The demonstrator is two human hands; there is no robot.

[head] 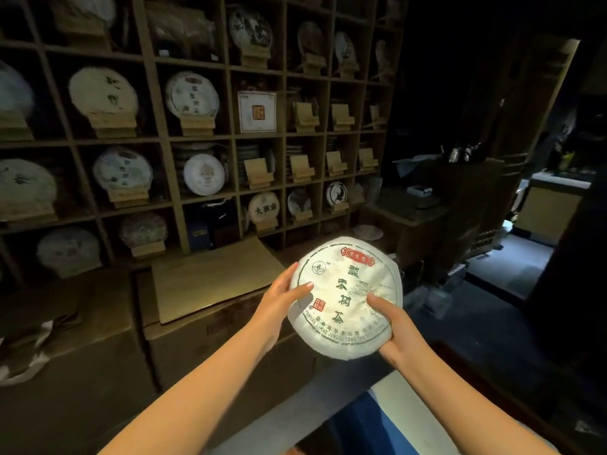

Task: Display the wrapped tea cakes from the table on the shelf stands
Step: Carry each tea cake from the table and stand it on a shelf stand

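I hold a round tea cake (345, 298) in white paper with green characters and a red label, its printed face turned up toward me. My left hand (283, 295) grips its left edge with the thumb on top. At the lower right edge my right hand (392, 326) grips it, thumb lying across the face. The wooden shelf (230, 136) rises ahead, with many wrapped cakes on small stands. Several stands in the middle rows are bare, such as an empty stand (258, 172) and another empty stand (303, 116).
Cardboard boxes (210, 326) stack below the shelf, one with a raised flap (213, 277). Another wrapped cake (368, 232) lies on a low dark ledge at the shelf's right end. A dark counter and a lit doorway stand to the right.
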